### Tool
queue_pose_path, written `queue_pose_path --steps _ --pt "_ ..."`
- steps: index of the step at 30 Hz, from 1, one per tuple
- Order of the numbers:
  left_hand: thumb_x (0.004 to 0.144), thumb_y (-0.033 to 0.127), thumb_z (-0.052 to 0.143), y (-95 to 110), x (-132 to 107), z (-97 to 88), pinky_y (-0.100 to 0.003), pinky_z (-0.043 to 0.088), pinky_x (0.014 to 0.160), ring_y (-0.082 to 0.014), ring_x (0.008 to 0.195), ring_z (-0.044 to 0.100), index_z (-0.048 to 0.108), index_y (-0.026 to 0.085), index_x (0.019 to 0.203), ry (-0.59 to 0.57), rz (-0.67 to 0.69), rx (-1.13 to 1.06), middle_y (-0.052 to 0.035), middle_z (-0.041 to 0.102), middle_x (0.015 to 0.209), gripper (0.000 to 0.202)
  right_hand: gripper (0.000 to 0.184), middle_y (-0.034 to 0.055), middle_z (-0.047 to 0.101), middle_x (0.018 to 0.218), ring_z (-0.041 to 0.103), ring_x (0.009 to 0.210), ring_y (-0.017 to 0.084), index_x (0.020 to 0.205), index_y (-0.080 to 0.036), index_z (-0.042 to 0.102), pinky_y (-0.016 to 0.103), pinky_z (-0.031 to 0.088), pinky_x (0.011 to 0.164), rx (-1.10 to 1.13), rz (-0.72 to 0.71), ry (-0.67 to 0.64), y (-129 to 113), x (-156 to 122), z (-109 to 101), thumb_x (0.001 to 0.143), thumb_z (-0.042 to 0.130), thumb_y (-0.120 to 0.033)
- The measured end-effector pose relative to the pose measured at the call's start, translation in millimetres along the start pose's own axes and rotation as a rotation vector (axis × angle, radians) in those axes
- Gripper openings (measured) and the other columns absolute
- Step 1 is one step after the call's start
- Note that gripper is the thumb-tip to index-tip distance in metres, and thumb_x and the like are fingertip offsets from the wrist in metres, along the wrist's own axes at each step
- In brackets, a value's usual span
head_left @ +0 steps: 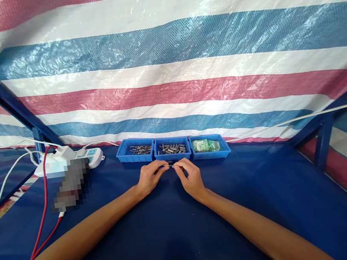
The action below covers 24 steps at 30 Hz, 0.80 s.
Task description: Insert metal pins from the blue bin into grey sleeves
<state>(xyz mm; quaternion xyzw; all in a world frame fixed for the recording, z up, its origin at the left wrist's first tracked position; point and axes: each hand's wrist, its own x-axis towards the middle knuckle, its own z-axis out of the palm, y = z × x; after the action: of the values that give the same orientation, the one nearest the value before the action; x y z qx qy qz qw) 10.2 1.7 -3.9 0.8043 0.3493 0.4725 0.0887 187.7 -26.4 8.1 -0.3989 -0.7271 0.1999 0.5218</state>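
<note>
My left hand [149, 177] and my right hand [190, 176] meet over the dark blue table cover [266, 194], just in front of the middle blue tray [172, 148]. Both are closed in a pinch on one thin metal pin [169, 165] held level between them. The left blue tray [135, 150] holds thin metal pins. Short grey cylinders fill the middle tray. In the right blue tray [209, 146] lie small green packets.
A white power strip [68, 160] with white and red cables [44, 208] lies at the back left, beside a blurred dark object [69, 184]. A striped tarp [164, 62] hangs behind the trays. Blue frame bars [324, 143] stand at both sides.
</note>
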Motion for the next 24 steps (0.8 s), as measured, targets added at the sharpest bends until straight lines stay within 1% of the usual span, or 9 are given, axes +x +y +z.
queue_pose_path --steps 7,11,13,18,20,24 --pt "0.089 0.029 0.053 -0.3 1.5 -1.1 -0.020 0.051 0.068 -0.0116 0.073 0.064 0.065 0.017 0.091 -0.050 -0.020 -0.006 -0.0028 0.069 0.083 0.017 0.020 0.0055 0.059 0.085 0.057 0.073 0.015 0.092 -0.019 0.063 0.027 0.046 0.068 -0.018 0.016 0.017 0.1 -1.0 0.0 0.092 0.044 -0.023" --pt "0.090 0.030 0.052 0.6 1.4 -1.2 -0.020 0.051 0.068 -0.0115 0.072 0.064 0.065 0.017 0.091 -0.039 -0.012 -0.001 -0.0031 0.068 0.082 0.018 0.019 0.0050 0.058 0.084 0.055 0.070 0.014 0.094 -0.019 0.062 0.026 0.046 0.066 -0.019 0.027 0.017 0.9 -1.1 0.8 0.091 0.045 -0.024" --pt "0.089 0.028 0.053 1.3 1.3 -1.3 -0.019 0.051 0.067 -0.0112 0.072 0.064 0.064 0.017 0.092 -0.034 -0.006 -0.001 -0.0029 0.068 0.082 0.016 0.018 0.0046 0.058 0.083 0.055 0.069 0.013 0.093 -0.018 0.062 0.025 0.045 0.065 -0.015 0.037 0.013 1.4 -0.7 1.2 0.091 0.045 -0.024" --pt "0.087 0.024 0.056 2.7 1.8 -1.6 -0.019 0.051 0.070 -0.0109 0.074 0.064 0.063 0.017 0.093 -0.016 0.015 -0.012 -0.0024 0.069 0.084 0.012 0.021 0.0027 0.057 0.076 0.054 0.068 0.013 0.080 -0.017 0.061 0.025 0.043 0.066 -0.033 0.047 -0.015 3.3 0.2 1.8 0.092 0.045 -0.024" --pt "0.087 0.024 0.056 2.6 1.8 -1.2 -0.019 0.051 0.068 -0.0110 0.075 0.063 0.063 0.017 0.093 -0.017 0.017 -0.014 -0.0027 0.068 0.085 0.012 0.022 0.0027 0.057 0.076 0.054 0.068 0.013 0.079 -0.017 0.060 0.025 0.043 0.066 -0.035 0.042 -0.017 3.6 0.1 1.8 0.092 0.044 -0.024" --pt "0.087 0.025 0.057 2.2 1.4 -0.6 -0.017 0.048 0.059 -0.0100 0.070 0.062 0.063 0.017 0.094 -0.023 -0.004 -0.022 -0.0029 0.068 0.085 0.012 0.021 0.0036 0.058 0.078 0.055 0.070 0.014 0.082 -0.018 0.061 0.025 0.044 0.066 -0.034 0.031 -0.007 2.8 -0.2 1.4 0.092 0.043 -0.024"
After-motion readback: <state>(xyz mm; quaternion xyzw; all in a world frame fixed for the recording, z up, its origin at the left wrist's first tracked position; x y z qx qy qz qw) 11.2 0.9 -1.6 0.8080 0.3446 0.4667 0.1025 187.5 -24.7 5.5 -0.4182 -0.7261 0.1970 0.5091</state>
